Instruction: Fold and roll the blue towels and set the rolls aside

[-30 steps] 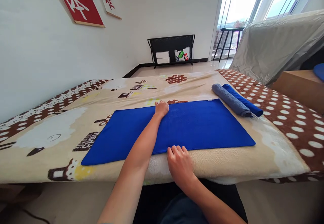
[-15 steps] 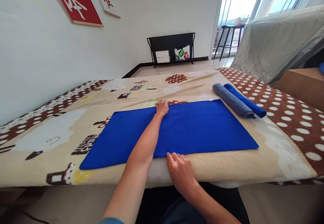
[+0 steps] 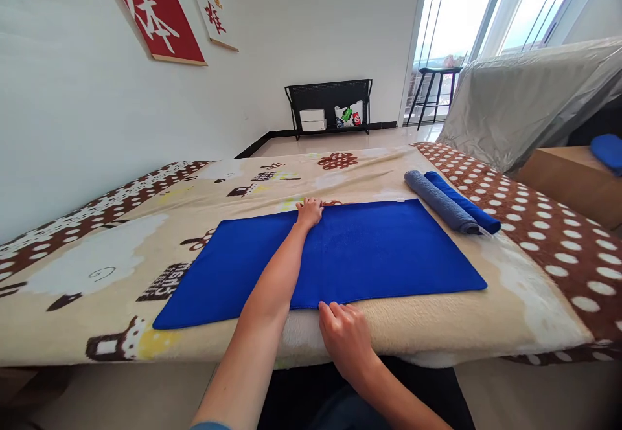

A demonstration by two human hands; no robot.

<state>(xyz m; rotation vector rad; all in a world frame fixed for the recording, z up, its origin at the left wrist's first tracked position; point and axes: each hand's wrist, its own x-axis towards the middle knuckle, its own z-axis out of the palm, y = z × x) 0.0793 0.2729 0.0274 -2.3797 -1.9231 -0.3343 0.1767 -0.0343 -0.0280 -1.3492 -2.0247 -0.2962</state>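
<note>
A blue towel (image 3: 383, 248) lies spread flat across the blanket (image 3: 204, 187), its long sides running left to right. My left arm reaches over it, and my left hand (image 3: 310, 212) is closed on the far edge around the middle, fingertips partly hidden. At the near edge, roughly opposite, my right hand (image 3: 344, 333) pinches the towel's border between thumb and curled fingers. To the right lie two rolled towels side by side, a grey-blue roll (image 3: 440, 201) and a blue roll (image 3: 464, 203).
The blanket has a brown polka-dot border (image 3: 558, 242). Beyond the bed, a black rack (image 3: 328, 103) stands against the wall. At right are a plastic-covered piece of furniture (image 3: 529, 93), a cardboard box (image 3: 558, 177) and a black stool (image 3: 435, 90) by the window.
The view has shifted slightly, so the scene sits a little lower. Both hands keep their places on the towel, whose near edge now looks slightly wavy beside my right hand.
</note>
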